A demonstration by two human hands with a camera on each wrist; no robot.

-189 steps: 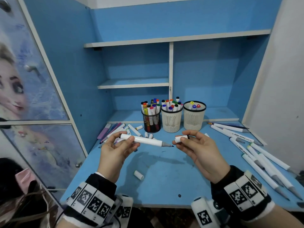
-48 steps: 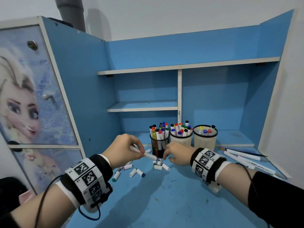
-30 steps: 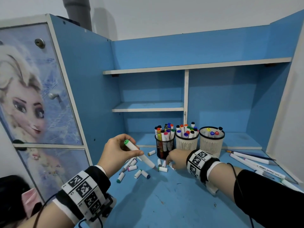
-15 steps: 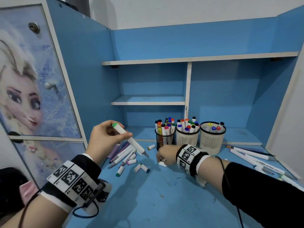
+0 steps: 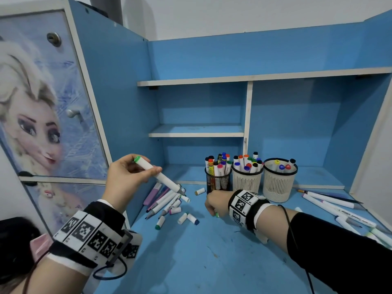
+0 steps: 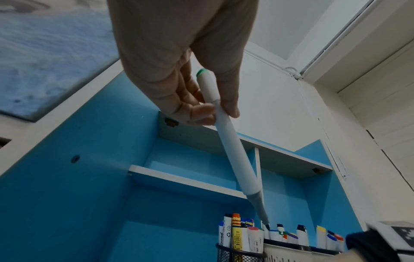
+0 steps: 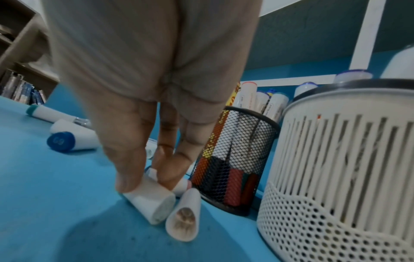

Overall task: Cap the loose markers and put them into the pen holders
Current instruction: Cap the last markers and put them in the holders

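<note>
Head view high over desk; wrist views low, upward

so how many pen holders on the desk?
3, in a row at the back of the desk: black mesh holder on the left, white holder in the middle, white holder with black rim on the right.

We lose right hand fingertips behind its own back in head view. Loose markers at right run off frame edge. Cap colour unreadable, blurred.
</note>
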